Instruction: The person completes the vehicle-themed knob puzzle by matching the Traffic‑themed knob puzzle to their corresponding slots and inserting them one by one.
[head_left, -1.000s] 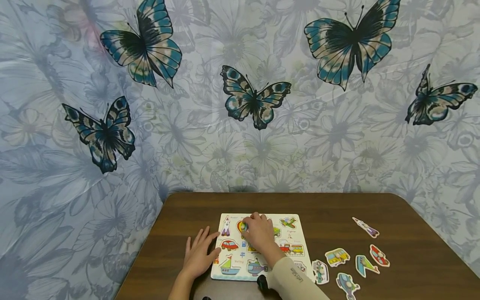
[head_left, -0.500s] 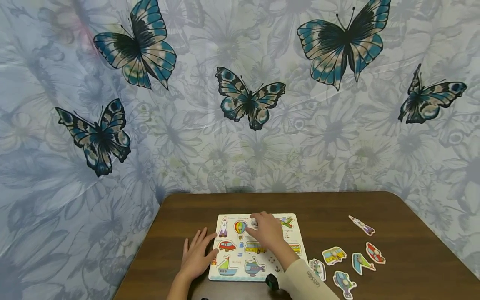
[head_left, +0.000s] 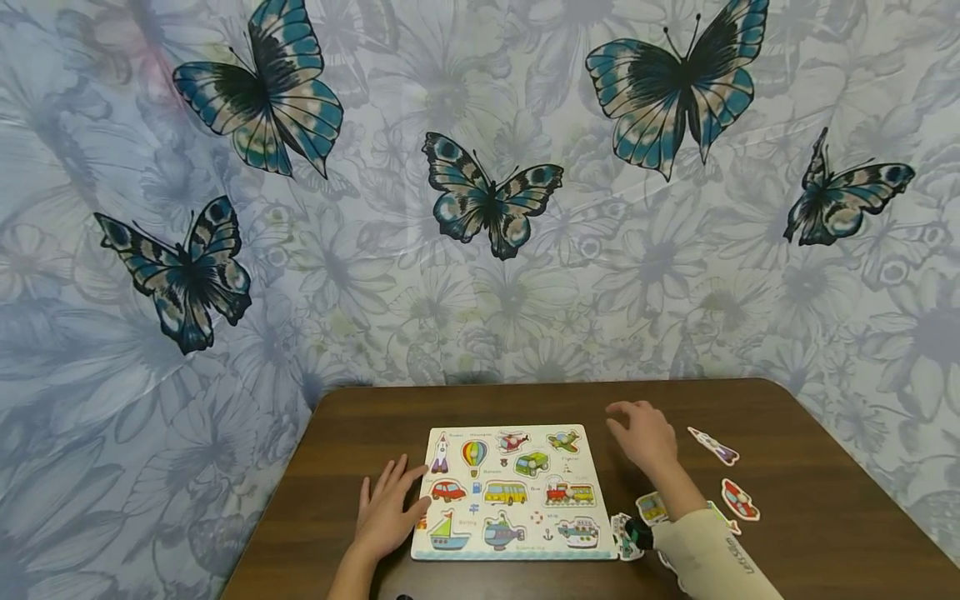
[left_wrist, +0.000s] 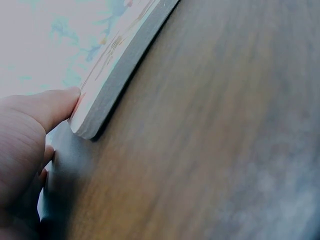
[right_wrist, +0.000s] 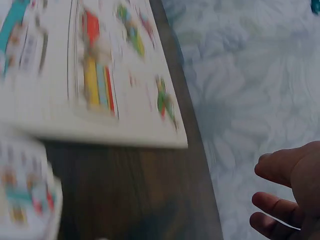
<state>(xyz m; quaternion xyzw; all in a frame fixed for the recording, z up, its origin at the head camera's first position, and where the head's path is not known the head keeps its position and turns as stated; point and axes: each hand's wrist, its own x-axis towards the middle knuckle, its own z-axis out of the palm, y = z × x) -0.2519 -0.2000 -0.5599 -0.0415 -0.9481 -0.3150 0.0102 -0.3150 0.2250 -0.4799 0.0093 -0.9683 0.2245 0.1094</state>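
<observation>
Well, nearest is the left hand, fingers spread, thumb touching the edge of the puzzle board, which lies flat on the table. It looks stiff and fairly light, and I'd grip it by opposite sides. By its near right corner lies a loose piece, then farther right a red piece. Beyond, the right hand hangs loosely bent, fingers apart, seemingly holding nothing. The rocket piece lies to its right; such pieces seem thin, rigid, light, best pinched at the rims. Behind everything, butterflies decorate the wall.
</observation>
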